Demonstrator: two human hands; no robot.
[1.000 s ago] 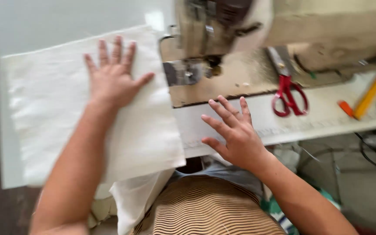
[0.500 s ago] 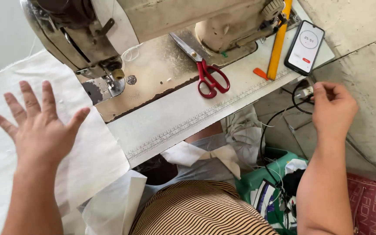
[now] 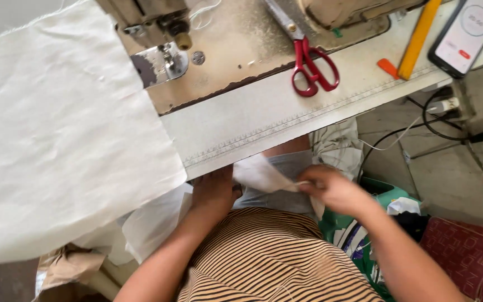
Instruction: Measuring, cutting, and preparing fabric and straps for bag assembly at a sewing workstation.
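White scrap of cloth at lower centre of the frame, below the table edge, pinched by right hand; left hand beside it, finger state unclear. Red scissors upper centre.

- We see off-white cloth at nine o'clock.
- We see red-handled scissors at one o'clock.
- A yellow ruler lies beside an orange marker.
- Our shirt shows tan and black stripes at six o'clock.
- We see a dark red patterned bag at four o'clock.
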